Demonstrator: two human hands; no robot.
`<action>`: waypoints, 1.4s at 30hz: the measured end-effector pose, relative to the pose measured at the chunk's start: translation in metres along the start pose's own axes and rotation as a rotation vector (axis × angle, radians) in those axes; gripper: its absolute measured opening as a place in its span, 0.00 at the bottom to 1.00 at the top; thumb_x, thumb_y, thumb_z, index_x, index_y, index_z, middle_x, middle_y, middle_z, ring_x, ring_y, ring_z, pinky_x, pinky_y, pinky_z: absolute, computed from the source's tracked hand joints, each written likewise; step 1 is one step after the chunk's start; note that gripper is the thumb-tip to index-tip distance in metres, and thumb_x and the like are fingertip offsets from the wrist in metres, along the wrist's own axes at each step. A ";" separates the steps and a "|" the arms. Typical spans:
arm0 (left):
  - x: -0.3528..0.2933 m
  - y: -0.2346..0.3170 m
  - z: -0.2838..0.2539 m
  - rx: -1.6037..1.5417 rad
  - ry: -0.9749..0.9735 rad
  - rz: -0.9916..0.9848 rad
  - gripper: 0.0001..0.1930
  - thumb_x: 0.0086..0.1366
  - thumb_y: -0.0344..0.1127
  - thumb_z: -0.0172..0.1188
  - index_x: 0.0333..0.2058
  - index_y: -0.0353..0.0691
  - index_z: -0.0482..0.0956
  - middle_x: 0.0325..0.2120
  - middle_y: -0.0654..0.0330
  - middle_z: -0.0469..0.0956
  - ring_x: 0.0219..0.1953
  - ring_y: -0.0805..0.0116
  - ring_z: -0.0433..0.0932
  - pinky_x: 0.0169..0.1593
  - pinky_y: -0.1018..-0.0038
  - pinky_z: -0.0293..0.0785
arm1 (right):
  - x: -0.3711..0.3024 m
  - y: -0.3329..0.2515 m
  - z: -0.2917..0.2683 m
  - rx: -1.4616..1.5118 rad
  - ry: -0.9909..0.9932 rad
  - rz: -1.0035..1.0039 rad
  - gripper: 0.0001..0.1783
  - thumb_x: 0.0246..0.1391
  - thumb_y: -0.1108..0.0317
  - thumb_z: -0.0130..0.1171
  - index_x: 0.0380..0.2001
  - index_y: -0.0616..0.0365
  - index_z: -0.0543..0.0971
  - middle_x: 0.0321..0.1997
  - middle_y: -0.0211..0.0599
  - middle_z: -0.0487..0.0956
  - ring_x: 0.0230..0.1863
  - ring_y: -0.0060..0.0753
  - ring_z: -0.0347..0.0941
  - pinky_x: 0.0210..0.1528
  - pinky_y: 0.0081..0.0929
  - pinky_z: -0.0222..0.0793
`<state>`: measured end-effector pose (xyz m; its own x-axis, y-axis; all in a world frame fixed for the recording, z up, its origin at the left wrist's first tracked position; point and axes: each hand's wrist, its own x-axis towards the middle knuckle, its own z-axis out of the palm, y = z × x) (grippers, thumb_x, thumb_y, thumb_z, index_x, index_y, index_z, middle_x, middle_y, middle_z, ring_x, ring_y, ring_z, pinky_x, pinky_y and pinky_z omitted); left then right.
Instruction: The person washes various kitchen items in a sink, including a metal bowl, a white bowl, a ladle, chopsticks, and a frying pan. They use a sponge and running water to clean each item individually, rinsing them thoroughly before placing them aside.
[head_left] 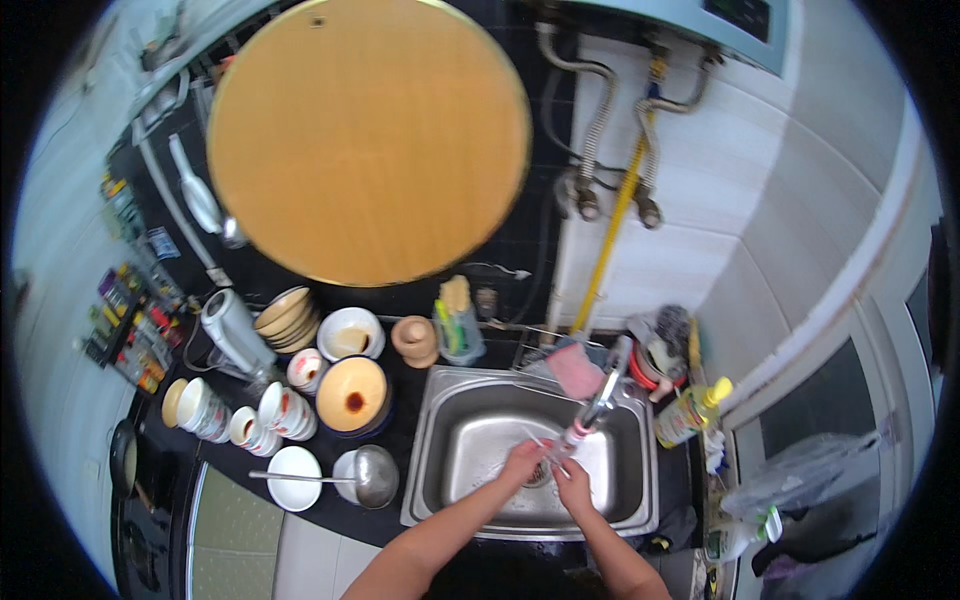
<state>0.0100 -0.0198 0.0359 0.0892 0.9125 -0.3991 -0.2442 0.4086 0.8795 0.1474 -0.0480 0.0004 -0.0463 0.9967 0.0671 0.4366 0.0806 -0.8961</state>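
Both hands are low in the stainless steel sink [425, 480], just under the outlet of the faucet [600, 403], which has a pink-and-white nozzle [575, 433]. My left hand [524, 462] has its fingers closed. A thin, pale, stick-like piece [535, 437] shows above them; its kind is too small to tell. Close beside it, my right hand [572, 482] is also closed, its fingers below the nozzle. What lies between the two hands is mostly hidden. The drain is partly visible between them.
A pink cloth [574, 372] hangs at the sink's back edge. To the right stands a yellow soap bottle [690, 415]. Left on the dark counter are bowls [295, 478], a ladle [376, 476], stacked cups [287, 410] and a yellowish-topped pot [353, 396]. A large round board [370, 140] stands behind.
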 end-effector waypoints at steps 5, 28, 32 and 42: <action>0.003 -0.015 -0.014 0.339 -0.086 0.178 0.23 0.59 0.38 0.51 0.52 0.38 0.63 0.38 0.58 0.73 0.41 0.73 0.69 0.43 0.80 0.65 | 0.008 -0.016 0.013 -0.038 -0.008 0.087 0.09 0.47 0.71 0.52 0.31 0.63 0.76 0.27 0.42 0.77 0.29 0.27 0.72 0.34 0.23 0.66; -0.280 0.163 -0.381 0.898 0.573 0.694 0.13 0.53 0.28 0.54 0.38 0.34 0.72 0.39 0.51 0.72 0.43 0.56 0.70 0.46 0.70 0.67 | 0.047 -0.272 0.136 -0.007 0.004 -0.504 0.05 0.44 0.74 0.55 0.26 0.64 0.77 0.22 0.38 0.72 0.21 0.27 0.68 0.25 0.20 0.63; -0.327 0.161 -0.428 0.952 0.723 0.698 0.13 0.51 0.27 0.55 0.37 0.33 0.72 0.37 0.51 0.73 0.42 0.55 0.71 0.44 0.70 0.68 | 0.073 -0.301 0.160 0.203 -0.120 -0.407 0.06 0.47 0.72 0.54 0.28 0.64 0.76 0.23 0.30 0.71 0.23 0.20 0.70 0.24 0.16 0.66; -0.375 0.191 -0.542 1.043 0.806 0.709 0.16 0.50 0.31 0.56 0.40 0.38 0.72 0.42 0.48 0.70 0.46 0.51 0.67 0.50 0.67 0.63 | 0.081 -0.462 0.259 0.124 -0.548 -0.557 0.10 0.48 0.71 0.54 0.33 0.64 0.76 0.26 0.36 0.76 0.27 0.22 0.72 0.31 0.17 0.68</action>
<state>-0.5937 -0.2942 0.2131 -0.3771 0.8082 0.4524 0.8044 0.0436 0.5925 -0.2906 -0.0073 0.3066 -0.6787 0.6593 0.3236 0.1171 0.5321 -0.8386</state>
